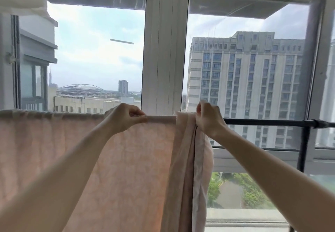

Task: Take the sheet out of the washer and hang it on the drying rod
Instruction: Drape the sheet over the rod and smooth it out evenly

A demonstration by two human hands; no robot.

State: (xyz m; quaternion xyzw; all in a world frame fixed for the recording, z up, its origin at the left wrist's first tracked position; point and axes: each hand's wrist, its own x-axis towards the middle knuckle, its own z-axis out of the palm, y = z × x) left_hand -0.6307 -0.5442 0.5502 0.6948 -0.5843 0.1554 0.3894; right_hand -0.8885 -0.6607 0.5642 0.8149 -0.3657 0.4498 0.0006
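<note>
At a high-rise window, the pink sheet [112, 159] hangs over the black drying rod [262, 122], draped flat from the far left to about the middle and bunched into folds at its right end. We pinch the top fold with our left hand [125, 116], thumb and fingers closed on the cloth where it lies on the rod; our right hand [208, 117] grips the gathered edge just beside it, fingers curled round the fabric and lifting a corner above the bar. Bare rod runs on to the right toward a clamp [319, 123] and an upright post [304, 146].

The risk, as we judge it, lies in that bunched end: left gathered, it would likely dry slowly and crease. Pulled too hard to the right, it could drag the flat part along the rod or tip the weight to one side, and the sheet might slide off. We cannot tell how far the cloth hangs on the window side. Behind stand the window frame [163, 50] and tower blocks [244, 86].
</note>
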